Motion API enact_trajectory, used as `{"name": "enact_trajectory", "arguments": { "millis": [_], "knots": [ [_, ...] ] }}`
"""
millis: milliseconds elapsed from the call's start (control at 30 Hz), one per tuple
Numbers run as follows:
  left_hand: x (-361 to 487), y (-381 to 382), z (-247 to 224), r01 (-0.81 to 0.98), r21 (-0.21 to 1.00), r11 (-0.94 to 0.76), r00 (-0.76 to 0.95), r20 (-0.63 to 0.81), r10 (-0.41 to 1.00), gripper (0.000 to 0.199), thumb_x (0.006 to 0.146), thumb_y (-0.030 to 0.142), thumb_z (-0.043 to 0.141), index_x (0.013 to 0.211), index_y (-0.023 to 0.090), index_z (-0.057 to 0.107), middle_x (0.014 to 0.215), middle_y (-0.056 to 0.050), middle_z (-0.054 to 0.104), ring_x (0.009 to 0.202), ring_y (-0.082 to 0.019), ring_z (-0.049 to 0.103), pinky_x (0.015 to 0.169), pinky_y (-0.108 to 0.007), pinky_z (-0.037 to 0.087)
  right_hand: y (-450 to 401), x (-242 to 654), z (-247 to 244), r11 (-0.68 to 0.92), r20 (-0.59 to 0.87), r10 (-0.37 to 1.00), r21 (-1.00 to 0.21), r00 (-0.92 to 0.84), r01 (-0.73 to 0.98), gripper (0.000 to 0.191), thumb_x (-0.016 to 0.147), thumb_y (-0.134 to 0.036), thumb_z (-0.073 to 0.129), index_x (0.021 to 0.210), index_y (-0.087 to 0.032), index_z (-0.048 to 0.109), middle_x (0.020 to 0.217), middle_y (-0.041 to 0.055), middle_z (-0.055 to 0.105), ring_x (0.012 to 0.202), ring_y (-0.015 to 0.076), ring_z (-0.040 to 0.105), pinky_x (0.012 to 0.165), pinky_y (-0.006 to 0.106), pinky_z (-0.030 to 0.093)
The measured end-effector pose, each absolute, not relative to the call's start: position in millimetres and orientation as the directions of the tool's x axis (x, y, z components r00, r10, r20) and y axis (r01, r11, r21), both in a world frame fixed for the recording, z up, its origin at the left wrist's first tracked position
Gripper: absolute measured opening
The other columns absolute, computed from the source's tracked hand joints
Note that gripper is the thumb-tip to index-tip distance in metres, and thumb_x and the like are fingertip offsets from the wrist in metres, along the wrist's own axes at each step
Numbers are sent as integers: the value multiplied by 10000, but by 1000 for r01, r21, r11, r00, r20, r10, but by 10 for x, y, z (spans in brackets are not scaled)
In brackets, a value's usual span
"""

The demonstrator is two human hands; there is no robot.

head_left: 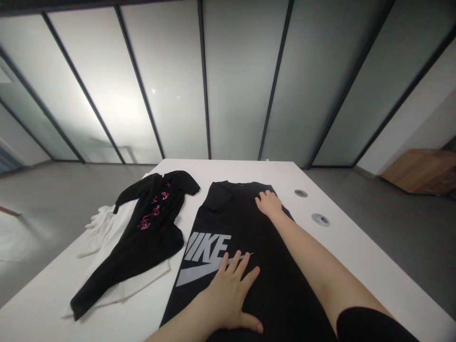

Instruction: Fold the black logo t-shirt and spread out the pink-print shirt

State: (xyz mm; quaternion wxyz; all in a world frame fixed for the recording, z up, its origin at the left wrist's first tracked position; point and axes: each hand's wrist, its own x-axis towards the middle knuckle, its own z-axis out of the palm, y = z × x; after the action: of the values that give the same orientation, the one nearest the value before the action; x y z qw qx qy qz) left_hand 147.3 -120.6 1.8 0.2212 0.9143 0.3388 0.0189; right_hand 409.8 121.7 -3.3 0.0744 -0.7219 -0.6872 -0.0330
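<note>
A black T-shirt (263, 266) with a grey NIKE print lies on the white table in front of me, its left sleeve side folded inward near the collar. My left hand (231, 289) rests flat on its middle, fingers spread, just below the lettering. Farther up, my right hand (269, 203) lies on the shirt's upper right part near the shoulder. Its fingers are bent a little over the cloth, and whether they pinch any fabric does not show. The shirt's bottom end runs out of view beneath my arms.
On the left of the white table (356, 266) lies a crumpled black garment (153, 237) with pink print, on top of white clothing (103, 232). Two round cable holes, a far one (301, 193) and a nearer one (320, 219), sit at the right. Frosted glass panels (235, 95) stand behind.
</note>
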Motion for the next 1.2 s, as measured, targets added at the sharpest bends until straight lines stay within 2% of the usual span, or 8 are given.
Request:
{"name": "enact_trajectory", "arguments": {
  "millis": [67, 167, 367, 500, 667, 933, 1100, 1200],
  "knots": [
    [1472, -1219, 13, 616, 410, -672, 765, -111, 634, 1184, 794, 941, 553, 1721, 296, 195, 1780, -159, 57, 1628, -465, 50, 1276, -722, 86, 1190, 4048, -69, -55, 125, 990, -65, 63, 996, 559, 1079, -478, 391, 1412, -105, 641, 1435, 261, 583, 1325, 386, 547, 1095, 486, 428],
    [1476, -1226, 9, 623, 410, -666, 761, -123, 637, 1202, 778, 943, 572, 1720, 293, 203, 1778, -166, 59, 1624, -481, 47, 1265, -740, 87, 1161, 3949, -155, -91, 75, 993, -75, 96, 993, 685, 1067, -539, 397, 1563, -81, 508, 1557, 289, 493, 1419, 425, 485, 1142, 533, 387],
    [1474, -1221, 42, 615, 434, -658, 764, -123, 633, 1175, 805, 924, 566, 1721, 292, 190, 1779, -166, 53, 1628, -465, 19, 1270, -733, 66, 1084, 3844, -270, -140, 55, 988, -106, 147, 984, 743, 1069, -550, 320, 1678, -125, 329, 1701, 257, 319, 1563, 444, 297, 1238, 607, 203],
    [1473, -1207, 38, 620, 436, -653, 763, -141, 631, 1199, 772, 939, 587, 1717, 303, 211, 1783, -160, 57, 1625, -477, 33, 1266, -741, 85, 1015, 3838, -242, -147, 102, 982, -122, 160, 982, 743, 1057, -549, 341, 1657, -112, 368, 1726, 250, 265, 1586, 453, 230, 1249, 616, 159],
    [1478, -1204, 6, 642, 428, -637, 746, -155, 648, 1193, 774, 945, 573, 1715, 301, 224, 1782, -170, 50, 1621, -493, 31, 1253, -765, 92, 995, 3808, -202, -136, 95, 985, -121, 147, 983, 700, 1066, -508, 342, 1617, -87, 439, 1682, 267, 354, 1543, 434, 332, 1228, 571, 245],
    [1466, -1239, 78, 710, 354, -608, 681, -125, 722, 942, 946, 751, 566, 1712, 333, 213, 1784, -153, 92, 1632, -441, 81, 1264, -724, 153, 1159, 3745, -172, -155, 43, 986, -128, 161, 980, 726, 1073, -521, 307, 1664, -103, 355, 1723, 239, 288, 1580, 414, 260, 1253, 553, 183],
    [1403, -1094, 65, 826, 266, -497, 526, -48, 849, 835, 998, 711, 491, 1702, 319, 271, 1771, -145, 196, 1623, -436, 163, 1261, -707, 205, 1307, 3650, -127, -163, 38, 985, -148, 170, 976, 729, 1071, -515, 298, 1669, -100, 344, 1729, 232, 274, 1579, 410, 253, 1250, 555, 168],
    [1343, -941, 42, 914, 188, -360, 370, -20, 929, 794, 1010, 628, 527, 1689, 267, 325, 1753, -177, 241, 1610, -451, 204, 1248, -717, 228, 1360, 3580, -104, -148, 74, 984, -161, 161, 976, 692, 1068, -487, 330, 1638, -102, 409, 1705, 235, 326, 1556, 415, 292, 1235, 556, 197]
  ]
}}
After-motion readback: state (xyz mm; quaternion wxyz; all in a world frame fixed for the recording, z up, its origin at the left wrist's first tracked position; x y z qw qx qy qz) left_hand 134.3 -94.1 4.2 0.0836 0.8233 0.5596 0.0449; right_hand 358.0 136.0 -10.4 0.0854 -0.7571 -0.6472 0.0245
